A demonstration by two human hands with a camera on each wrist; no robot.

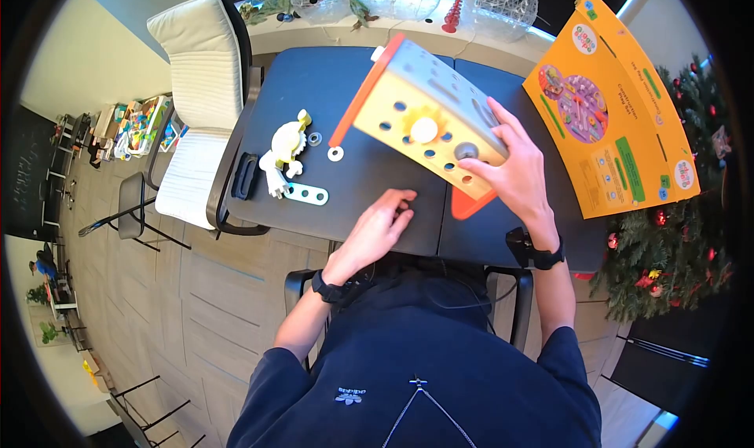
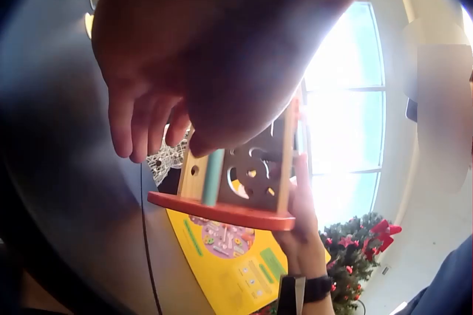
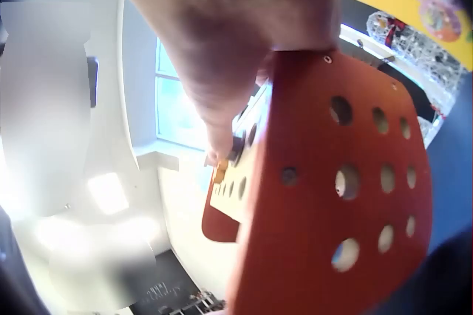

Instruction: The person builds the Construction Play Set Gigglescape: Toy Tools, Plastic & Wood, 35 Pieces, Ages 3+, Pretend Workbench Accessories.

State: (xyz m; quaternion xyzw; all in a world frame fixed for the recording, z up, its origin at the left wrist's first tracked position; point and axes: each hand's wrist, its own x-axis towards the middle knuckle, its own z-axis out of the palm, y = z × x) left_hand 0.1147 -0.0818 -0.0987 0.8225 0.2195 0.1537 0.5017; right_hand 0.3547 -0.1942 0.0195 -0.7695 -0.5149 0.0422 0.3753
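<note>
My right hand (image 1: 518,161) holds a wooden toy box (image 1: 452,118) tilted above the table, with the thumb on its pale front panel by a grey knob (image 1: 466,151). Round holes run through the panel, and a yellow gear with a white cap (image 1: 424,130) sits on it. In the right wrist view the red end panel (image 3: 310,219) with rows of holes faces the camera. Below the box and to its left, my left hand (image 1: 377,228) hovers over the table with fingers loosely bent, holding nothing. The left wrist view shows a teal rod (image 2: 213,178) inside the box.
On the dark table (image 1: 314,79) lie pale yellow and white toy pieces (image 1: 287,143), a white washer (image 1: 335,154), a mint strip with holes (image 1: 306,193) and a black case (image 1: 245,175). A yellow carton (image 1: 628,102) stands at the right, beside a Christmas tree (image 1: 667,267). A white chair (image 1: 196,79) is at left.
</note>
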